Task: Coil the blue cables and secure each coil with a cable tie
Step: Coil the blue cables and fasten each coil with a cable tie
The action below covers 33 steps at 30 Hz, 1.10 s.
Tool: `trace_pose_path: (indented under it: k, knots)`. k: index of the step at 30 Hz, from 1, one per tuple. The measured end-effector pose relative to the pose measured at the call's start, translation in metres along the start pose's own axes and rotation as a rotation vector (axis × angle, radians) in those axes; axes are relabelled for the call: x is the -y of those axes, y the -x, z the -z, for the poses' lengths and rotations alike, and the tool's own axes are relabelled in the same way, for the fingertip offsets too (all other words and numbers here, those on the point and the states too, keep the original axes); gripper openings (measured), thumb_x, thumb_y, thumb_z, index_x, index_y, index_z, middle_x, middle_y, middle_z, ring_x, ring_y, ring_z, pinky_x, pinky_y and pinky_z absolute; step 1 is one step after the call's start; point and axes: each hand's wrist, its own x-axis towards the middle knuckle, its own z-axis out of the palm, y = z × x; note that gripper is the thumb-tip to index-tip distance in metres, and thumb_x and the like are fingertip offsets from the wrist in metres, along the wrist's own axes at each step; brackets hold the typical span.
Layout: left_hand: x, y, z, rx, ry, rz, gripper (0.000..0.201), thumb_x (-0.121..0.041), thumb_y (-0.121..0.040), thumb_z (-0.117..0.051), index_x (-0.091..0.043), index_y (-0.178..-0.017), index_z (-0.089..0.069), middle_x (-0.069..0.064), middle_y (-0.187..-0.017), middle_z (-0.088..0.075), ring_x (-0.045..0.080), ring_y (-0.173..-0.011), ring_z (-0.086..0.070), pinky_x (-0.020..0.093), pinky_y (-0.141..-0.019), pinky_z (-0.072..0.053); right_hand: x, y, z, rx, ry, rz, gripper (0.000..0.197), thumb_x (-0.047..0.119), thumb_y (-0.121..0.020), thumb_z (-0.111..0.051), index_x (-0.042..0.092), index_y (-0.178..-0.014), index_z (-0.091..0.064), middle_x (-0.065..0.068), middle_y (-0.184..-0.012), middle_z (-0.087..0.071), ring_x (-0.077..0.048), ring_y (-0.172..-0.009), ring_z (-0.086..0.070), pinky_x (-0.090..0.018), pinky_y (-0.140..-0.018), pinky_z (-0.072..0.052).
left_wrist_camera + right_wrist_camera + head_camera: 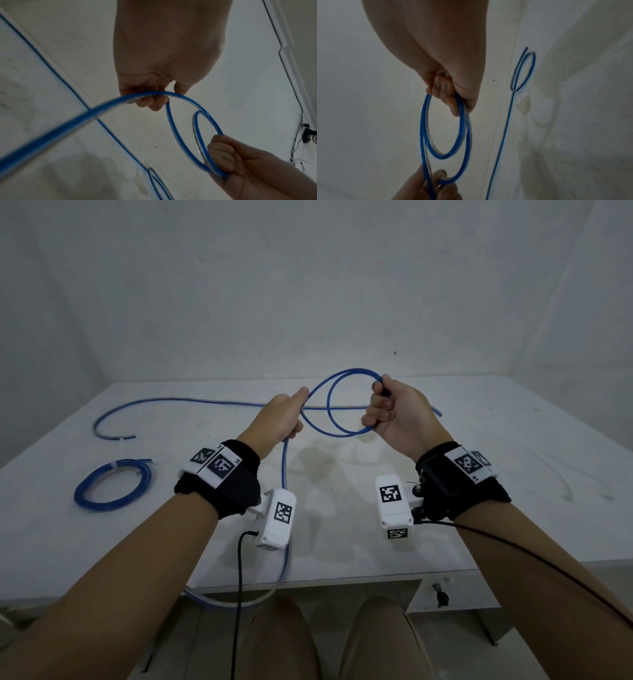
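Two hands hold one blue cable (329,409) above the table (513,440): the right hand (400,416) is fisted round the gathered loops, and the left hand (281,419) pinches the strand feeding in from below the table edge. I judge the cable light, springy and somewhat slick, so the loops will want to spring apart; the best hold is where the turns cross, inside the right fist, with the left guiding each new turn. A finished coil (113,486) lies on the table's left side, with a pale tie (114,463) round it. Another cable (191,402) lies further back. Only the head view shows that coil; the right wrist view shows the fingers (447,97) wrapped round two turns, and the left wrist view shows the strand passing under the left fingertips
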Motion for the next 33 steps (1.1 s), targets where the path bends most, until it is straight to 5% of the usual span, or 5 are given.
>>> trace_pose_path:
  k: [5, 11, 20, 26, 33]
  knots:
    - [0.002, 0.008, -0.002, 0.064, 0.146, 0.091, 0.039, -0.048, -0.1, -0.038, -0.011, -0.101, -0.05, 0.012, -0.078, -0.066, 0.022, -0.067, -0.055, 0.036, -0.079, -0.049, -0.002, -0.002, -0.006, -0.031, -0.04, 0.04, 0.037, 0.026, -0.104, -0.037, 0.012, -0.071, -0.049, 0.006, -0.05, -0.029, -0.01, -0.043, -0.022, -0.025, -0.053, -0.028]
    - [0.003, 0.01, -0.013, 0.229, 0.241, 0.186, 0.065, -0.07, -0.09, -0.035, -0.011, -0.099, -0.062, 0.006, -0.082, -0.069, 0.013, -0.059, -0.047, 0.026, -0.062, -0.038, -0.007, -0.002, -0.013, -0.089, -0.036, 0.092, 0.036, 0.026, -0.104, -0.037, 0.012, -0.072, -0.048, 0.006, -0.049, -0.029, -0.011, -0.045, -0.021, -0.026, -0.054, -0.03]
    - [0.004, 0.013, -0.022, 0.232, 0.431, 0.017, 0.024, -0.013, -0.102, -0.042, -0.006, -0.117, -0.059, 0.004, -0.091, -0.07, 0.016, -0.085, -0.063, 0.028, -0.078, -0.047, -0.026, -0.001, -0.008, -0.068, 0.007, 0.076, 0.032, 0.022, -0.102, -0.034, 0.013, -0.074, -0.047, 0.005, -0.05, -0.029, -0.011, -0.044, -0.026, -0.027, -0.056, -0.034]
    - [0.0, 0.014, -0.023, 0.172, 0.783, 0.079, 0.016, -0.009, -0.101, -0.04, -0.007, -0.097, -0.055, 0.001, -0.059, -0.047, 0.017, -0.057, -0.054, 0.032, -0.072, -0.053, -0.027, 0.005, -0.006, 0.011, 0.048, 0.036, 0.027, 0.017, -0.101, -0.034, 0.009, -0.08, -0.048, -0.002, -0.058, -0.037, -0.016, -0.051, -0.039, -0.031, -0.063, -0.045]
    - [0.002, 0.009, -0.015, 0.104, 0.847, 0.132, 0.044, -0.044, -0.102, -0.034, -0.014, -0.077, -0.053, -0.003, -0.054, -0.035, 0.012, -0.048, -0.036, 0.026, -0.059, -0.038, -0.022, 0.011, 0.004, 0.136, 0.391, 0.003, 0.026, 0.018, -0.1, -0.038, 0.007, -0.097, -0.061, -0.009, -0.08, -0.068, -0.027, -0.082, -0.068, -0.04, -0.09, -0.051]
